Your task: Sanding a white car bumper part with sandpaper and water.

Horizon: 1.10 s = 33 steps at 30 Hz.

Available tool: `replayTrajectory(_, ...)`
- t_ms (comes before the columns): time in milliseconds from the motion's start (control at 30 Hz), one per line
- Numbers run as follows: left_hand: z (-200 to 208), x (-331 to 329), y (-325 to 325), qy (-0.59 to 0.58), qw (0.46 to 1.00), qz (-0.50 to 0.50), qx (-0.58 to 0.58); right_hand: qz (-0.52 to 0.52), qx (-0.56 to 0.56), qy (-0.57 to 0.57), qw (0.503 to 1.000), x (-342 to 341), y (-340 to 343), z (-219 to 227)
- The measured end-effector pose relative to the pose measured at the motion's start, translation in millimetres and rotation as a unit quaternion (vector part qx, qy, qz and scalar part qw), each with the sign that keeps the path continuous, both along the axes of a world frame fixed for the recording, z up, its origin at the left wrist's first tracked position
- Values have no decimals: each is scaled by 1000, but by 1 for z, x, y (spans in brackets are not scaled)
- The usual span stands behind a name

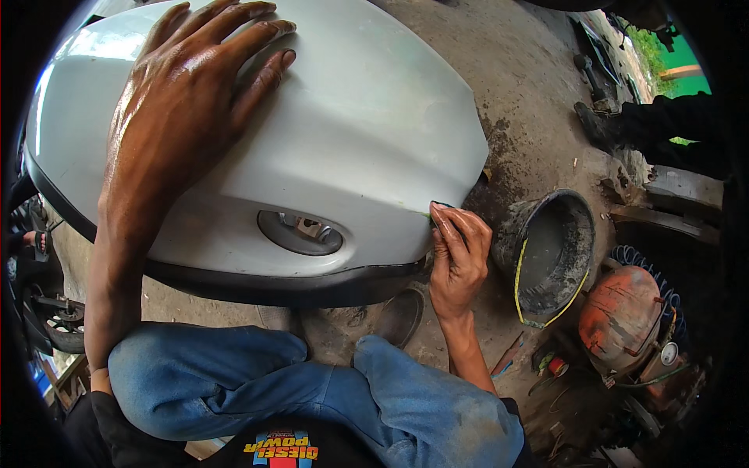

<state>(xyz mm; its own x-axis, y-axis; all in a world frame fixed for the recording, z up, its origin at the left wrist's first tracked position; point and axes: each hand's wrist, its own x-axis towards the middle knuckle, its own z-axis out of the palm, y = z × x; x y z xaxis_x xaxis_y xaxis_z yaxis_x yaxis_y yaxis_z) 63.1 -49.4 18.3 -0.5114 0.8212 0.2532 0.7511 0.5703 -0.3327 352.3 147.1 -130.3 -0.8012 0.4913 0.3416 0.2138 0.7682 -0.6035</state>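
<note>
A glossy silver-white bumper-like body panel (343, 140) with a black lower trim lies in front of my knees. An oval recess (300, 232) with a metal fitting inside opens in its near side. My left hand (187, 101) rests on the upper left of the panel, fingers stretched out and holding nothing. At the panel's right corner, my right hand (460, 246) has its fingers pinched together against the edge. A thin dark-green sliver shows at those fingertips, too small to name. Both hands look wet.
A black bucket (581, 234) with a yellow handle stands right of my right hand. Beyond it are a rusty orange tank (622, 308) with a gauge and a coiled blue hose (675, 312). Another person's dark shoe (597, 129) is at the upper right. A motorcycle wheel (66, 324) shows at left.
</note>
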Motion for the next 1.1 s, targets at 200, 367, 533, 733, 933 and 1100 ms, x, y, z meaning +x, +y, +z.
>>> replayTrajectory(200, 3, 0, 2, 1, 1000, 3, 6, 10, -22, 10, 1000, 4, 5, -3)
replayTrajectory(367, -1, -2, 0, 16, 1000, -2, -5, 10, -50, 35, 998, 1, -4, -6)
replayTrajectory(533, 4, 1, 2, 7, 1000, -3, -12, 6, -38, 32, 999, 3, 1, -9)
replayTrajectory(733, -1, -3, -1, 11, 1000, -9, -2, 7, -61, 36, 997, -5, -11, 3)
replayTrajectory(933, 2, -2, 2, 4, 1000, 1, -9, -13, -55, 33, 998, -3, -11, 0)
replayTrajectory(1100, -2, -3, -2, 15, 1000, -11, -3, -10, -61, 28, 998, 1, -3, -7)
